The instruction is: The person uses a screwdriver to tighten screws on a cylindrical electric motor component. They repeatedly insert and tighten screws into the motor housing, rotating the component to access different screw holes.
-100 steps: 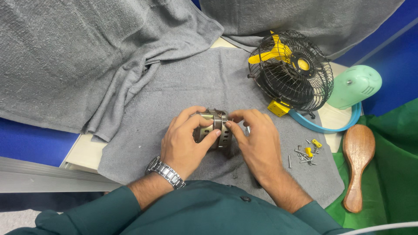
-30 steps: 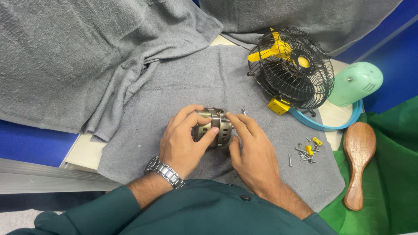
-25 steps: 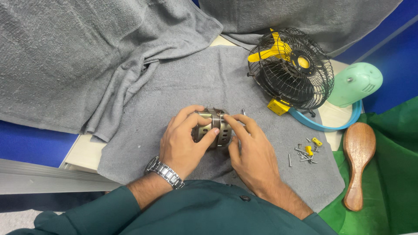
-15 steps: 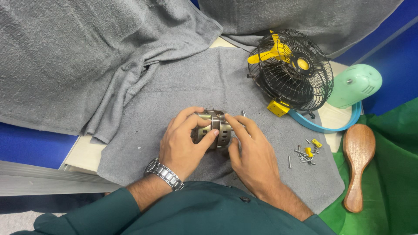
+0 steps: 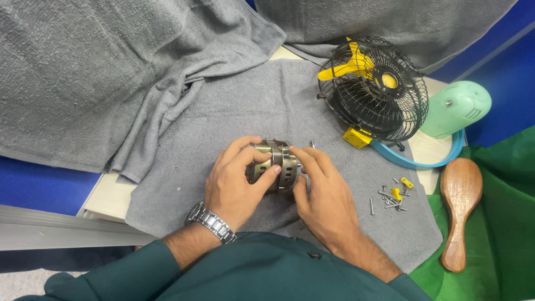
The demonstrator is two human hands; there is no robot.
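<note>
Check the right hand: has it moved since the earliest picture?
Yes. The right hand has shifted left, away from the loose screws, closing around the motor.

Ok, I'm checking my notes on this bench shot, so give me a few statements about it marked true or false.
1. Both hands grip the metal motor housing. True.
2. The left hand wears a wristwatch. True.
3. The black fan cage has red blades. False: the blades are yellow.
4. The wooden brush lies left of the hands. False: it lies to the right, on green cloth.
5. Loose screws lie on the grey towel, near the right hand. True.
</note>
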